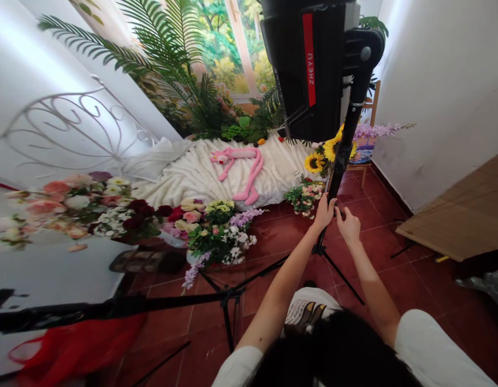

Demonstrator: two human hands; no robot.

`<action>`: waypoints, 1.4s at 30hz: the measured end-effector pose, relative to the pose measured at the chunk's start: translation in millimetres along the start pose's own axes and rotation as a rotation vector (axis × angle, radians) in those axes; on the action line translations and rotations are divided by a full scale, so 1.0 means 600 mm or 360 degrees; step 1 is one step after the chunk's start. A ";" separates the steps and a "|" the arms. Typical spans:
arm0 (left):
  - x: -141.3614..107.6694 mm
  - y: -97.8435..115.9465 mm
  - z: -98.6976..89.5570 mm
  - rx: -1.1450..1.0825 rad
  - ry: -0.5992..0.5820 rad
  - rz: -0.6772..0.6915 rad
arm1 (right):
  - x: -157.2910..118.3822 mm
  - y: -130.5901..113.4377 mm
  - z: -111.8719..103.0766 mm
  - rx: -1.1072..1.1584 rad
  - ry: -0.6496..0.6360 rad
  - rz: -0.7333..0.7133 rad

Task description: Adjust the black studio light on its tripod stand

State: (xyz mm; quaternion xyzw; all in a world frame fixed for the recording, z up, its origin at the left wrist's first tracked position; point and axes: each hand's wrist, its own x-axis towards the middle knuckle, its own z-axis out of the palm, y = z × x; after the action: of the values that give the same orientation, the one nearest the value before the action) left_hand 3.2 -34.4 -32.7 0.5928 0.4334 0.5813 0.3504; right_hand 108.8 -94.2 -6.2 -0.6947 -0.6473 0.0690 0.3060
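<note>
A black light stand [340, 166] rises in front of me on spread tripod legs, with a black studio light [309, 70] marked ZHEYU mounted at its top. My left hand [325, 211] is wrapped round the stand's pole below the light. Beside it, my right hand [347, 223] is closed on a small dark knob [340, 214] at the side of the pole. The fingers partly cover the knob, and its exact shape is hidden.
Behind the stand lies a bed with a white blanket [184, 174] and a pink plush toy [249, 172]. Flower bunches [220, 231] stand at left. A second black stand [112, 309] crosses the lower left, near a red bag [75, 349]. Brown cardboard [458, 209] leans at right.
</note>
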 end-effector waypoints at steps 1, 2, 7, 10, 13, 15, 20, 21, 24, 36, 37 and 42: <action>0.000 0.000 0.000 0.0005 -0.0001 0.0010 | 0.002 0.002 0.001 -0.0030 -0.0014 -0.0013; 0.001 0.000 0.000 0.0013 -0.0002 0.0020 | 0.005 0.004 0.001 -0.0064 -0.0031 -0.0026; 0.002 -0.005 0.001 0.0023 0.0006 0.0037 | 0.018 0.018 0.010 -0.0210 -0.0100 -0.0129; 0.002 -0.007 0.002 0.0014 0.0013 0.0040 | 0.025 0.029 0.016 -0.0226 -0.0147 -0.0187; 0.001 -0.005 0.001 0.0029 0.0007 0.0029 | 0.032 0.037 0.021 -0.0265 -0.0187 -0.0217; 0.000 -0.002 0.001 0.0032 0.0008 0.0020 | 0.038 0.042 0.022 -0.0235 -0.0216 -0.0234; -0.002 0.002 0.003 0.0028 0.0044 0.0009 | 0.050 0.050 0.030 0.0087 -0.0301 -0.0186; -0.002 0.001 0.003 0.0033 0.0049 0.0005 | 0.051 0.051 0.031 0.0168 -0.0320 -0.0155; -0.002 -0.005 0.006 0.0045 0.0061 -0.0015 | 0.051 0.049 0.035 0.0453 -0.0414 -0.0050; -0.012 0.030 -0.014 0.0018 -0.0095 -0.0065 | 0.029 0.027 0.038 0.1034 -0.0360 0.0165; -0.016 0.034 -0.018 0.0019 -0.0104 -0.0056 | 0.025 0.023 0.039 0.1094 -0.0366 0.0228; -0.055 0.035 -0.041 0.0005 -0.0123 -0.0098 | -0.010 -0.008 0.056 0.1396 -0.0171 0.0486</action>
State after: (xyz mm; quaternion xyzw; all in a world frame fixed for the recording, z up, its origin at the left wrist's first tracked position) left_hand -17.2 -74.6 -24.2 0.6018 0.4385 0.5462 0.3837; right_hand 87.5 -89.0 -32.6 -0.5826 -0.4622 0.4163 0.5231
